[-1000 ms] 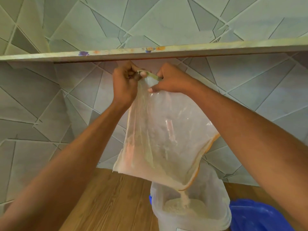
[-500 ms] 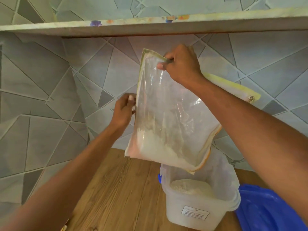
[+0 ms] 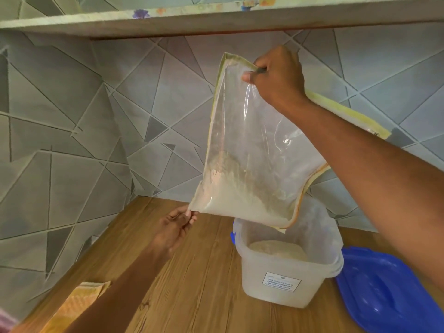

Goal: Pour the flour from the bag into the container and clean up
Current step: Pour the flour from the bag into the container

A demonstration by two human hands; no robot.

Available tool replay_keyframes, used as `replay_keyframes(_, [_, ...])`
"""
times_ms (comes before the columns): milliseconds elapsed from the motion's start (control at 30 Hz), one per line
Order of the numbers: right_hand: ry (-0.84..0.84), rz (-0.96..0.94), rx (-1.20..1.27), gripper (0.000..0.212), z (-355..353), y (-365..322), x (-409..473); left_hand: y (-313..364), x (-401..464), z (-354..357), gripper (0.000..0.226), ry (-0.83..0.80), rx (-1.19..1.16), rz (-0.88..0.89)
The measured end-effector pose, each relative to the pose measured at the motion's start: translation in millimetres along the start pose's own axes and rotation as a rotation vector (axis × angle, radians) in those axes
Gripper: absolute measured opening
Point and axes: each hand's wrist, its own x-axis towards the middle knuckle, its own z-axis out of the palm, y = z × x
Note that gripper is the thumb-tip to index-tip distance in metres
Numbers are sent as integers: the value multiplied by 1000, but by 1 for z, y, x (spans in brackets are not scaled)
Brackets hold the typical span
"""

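The right hand (image 3: 276, 76) pinches the top edge of the clear yellow-trimmed plastic bag (image 3: 254, 145) at 12 o'clock; the left hand (image 3: 176, 225) pinches its low corner. Flour sits at the bag's bottom, above the translucent plastic container (image 3: 286, 282) on the wooden counter (image 3: 192, 284). The container's white label is unreadable. A blue lid (image 3: 389, 292) lies at 4 o'clock.

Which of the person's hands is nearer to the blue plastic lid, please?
Right, though only its forearm passes above the blue plastic lid. The right hand grips the bag top high up; the left hand is far across the container.

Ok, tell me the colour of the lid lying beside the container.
Blue; the lid shows in the head view, right of the container.
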Motion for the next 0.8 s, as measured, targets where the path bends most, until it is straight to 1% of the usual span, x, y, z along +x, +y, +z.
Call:
replay_keyframes(67, [11, -6, -12, 54, -7, 3, -4, -2, 3, 9, 12, 56, -8, 26])
replay_keyframes(167, [43, -12, -27, 50, -23, 13, -11, -1, 10, 22, 16, 106, -12, 59])
replay_keyframes(233, [61, 26, -22, 48, -33, 27, -15, 4, 15, 32, 19, 135, 12, 94])
replay_keyframes(333, [73, 78, -14, 54, -48, 44, -21, 18, 18, 57, 24, 173, 43, 174])
replay_keyframes(400, [67, 87, -17, 55, -57, 52, -25, 26, 21, 72, 28, 211, 109, 210])
replay_keyframes(500, [73, 102, -11, 52, -68, 56, -31, 29, 27, 89, 32, 268, 199, 224])
replay_keyframes(600, [29, 118, -7, 42, -74, 60, -31, 32, 31, 103, 30, 355, 255, 219])
replay_keyframes(667, [57, 116, -4, 39, -78, 60, -32, 35, 34, 110, 30, 357, 253, 222])
replay_keyframes(767, [35, 98, -19, 33, -80, 61, -35, 39, 36, 117, 30, 385, 254, 209])
replay_keyframes(800, [63, 109, -19, 34, -81, 63, -35, 41, 36, 118, 28, 379, 257, 215])
